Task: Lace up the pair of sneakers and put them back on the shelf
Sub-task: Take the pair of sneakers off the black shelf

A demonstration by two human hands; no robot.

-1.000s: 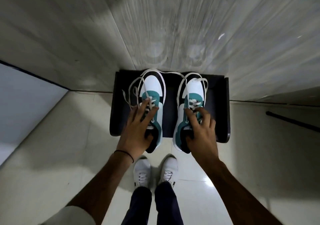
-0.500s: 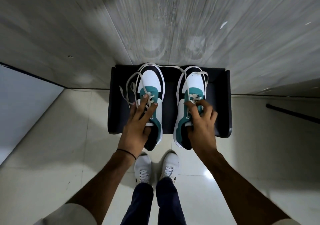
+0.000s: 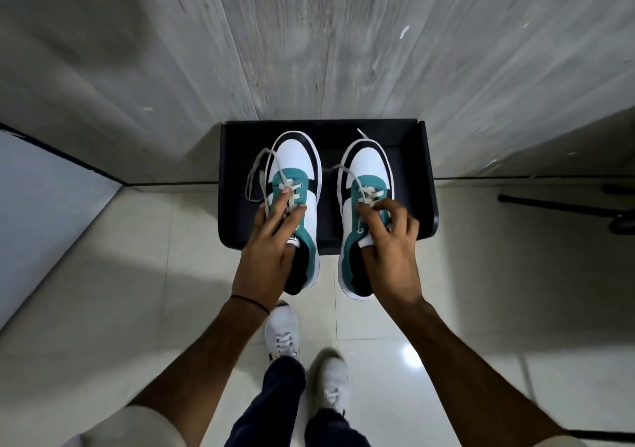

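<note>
Two white, teal and black sneakers hang over a low black shelf (image 3: 426, 185) set against the wall. My left hand (image 3: 271, 244) grips the left sneaker (image 3: 295, 161) by its tongue and laces, thumb inside the opening. My right hand (image 3: 388, 240) holds the right sneaker (image 3: 367, 165) the same way. Both toes point to the wall and the heels stick out past the shelf's front edge. Loose white lace ends (image 3: 252, 178) trail off the left shoe's left side; another lace end (image 3: 362, 134) lies beyond the right shoe's toe.
A grey wood-grain wall (image 3: 343, 41) rises behind the shelf. A pale panel (image 3: 41, 213) stands at the left. Glossy cream floor tiles (image 3: 515, 275) lie around. A dark rod (image 3: 556, 202) lies on the floor at the right. My own white shoes (image 3: 281, 330) stand below the hands.
Both hands have drawn the sneakers back toward me, so the heels overhang the shelf front more. The laces have shifted, and my feet have moved.
</note>
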